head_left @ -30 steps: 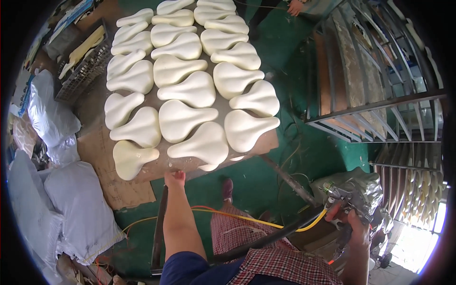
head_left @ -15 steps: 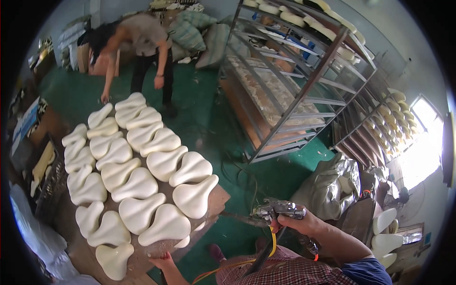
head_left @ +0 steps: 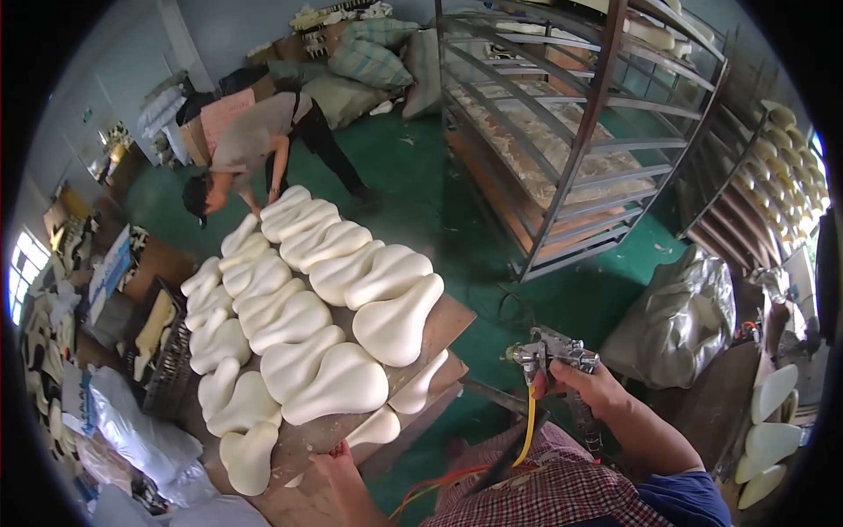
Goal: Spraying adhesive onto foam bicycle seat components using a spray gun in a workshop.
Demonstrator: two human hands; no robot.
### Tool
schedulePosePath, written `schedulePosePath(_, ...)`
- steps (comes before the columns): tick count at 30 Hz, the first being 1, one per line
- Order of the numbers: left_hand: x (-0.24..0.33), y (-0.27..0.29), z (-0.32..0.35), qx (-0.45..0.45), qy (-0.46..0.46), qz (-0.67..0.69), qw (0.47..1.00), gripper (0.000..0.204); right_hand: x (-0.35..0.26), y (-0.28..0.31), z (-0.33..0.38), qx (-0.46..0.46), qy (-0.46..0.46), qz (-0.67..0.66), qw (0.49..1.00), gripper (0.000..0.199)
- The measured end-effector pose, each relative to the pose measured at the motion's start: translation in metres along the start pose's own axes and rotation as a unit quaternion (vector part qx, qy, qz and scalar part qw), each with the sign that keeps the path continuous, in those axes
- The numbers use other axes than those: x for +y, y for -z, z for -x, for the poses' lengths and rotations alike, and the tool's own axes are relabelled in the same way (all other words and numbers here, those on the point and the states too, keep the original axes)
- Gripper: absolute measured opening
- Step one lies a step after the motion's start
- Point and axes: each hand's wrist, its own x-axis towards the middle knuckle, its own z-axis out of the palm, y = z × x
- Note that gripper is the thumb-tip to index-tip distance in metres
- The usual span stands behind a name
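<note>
Here the right hand [head_left: 590, 386] was clenched around the handle of a metal spray gun [head_left: 551, 353], its nozzle pointing left toward the bench, with a yellow hose [head_left: 529, 424] dropping from under the gun across the checked shirt. The left hand [head_left: 335, 458] rested with its fingers curled on the near edge of the wooden board [head_left: 450, 318] that served as a bench; whether that grip was truly closing on the edge or only pressing on it could not be told.

On the board lay rows of cream foam saddle pads [head_left: 336, 383], packed touching one another and running away toward the far end. The nearest pads hung over the near edge, just beside the left hand, and one large pad [head_left: 399, 319] sat close to the board's right corner. Between that corner and the spray gun was a gap of bare green floor [head_left: 457, 228].

To the right of the gun a bulging silver-grey sack [head_left: 680, 321] stood near the right forearm. Beyond it a tall metal rack [head_left: 580, 132] of shelves took up the right side, leaving an open lane of floor between rack and board. At the far end another person [head_left: 255, 145] bent over the last pads. Black crates [head_left: 162, 351] and white bags crowded the board's left edge.
</note>
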Motion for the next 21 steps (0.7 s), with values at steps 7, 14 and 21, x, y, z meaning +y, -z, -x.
schedulePosePath(7,-0.003,-0.027,0.03,-0.052,-0.026,0.011,0.998,0.073,0.009,0.058,-0.017,0.027,0.02,-0.078,0.996,0.021)
schedulePosePath(14,-0.044,-0.05,0.07,-0.067,-0.001,0.015,0.998,0.053,0.014,0.132,-0.008,0.142,0.014,-0.156,0.977,0.02)
schedulePosePath(21,-0.079,-0.069,0.074,-0.104,0.031,-0.014,0.994,0.032,0.03,0.205,-0.006,0.246,0.036,-0.193,0.949,0.025)
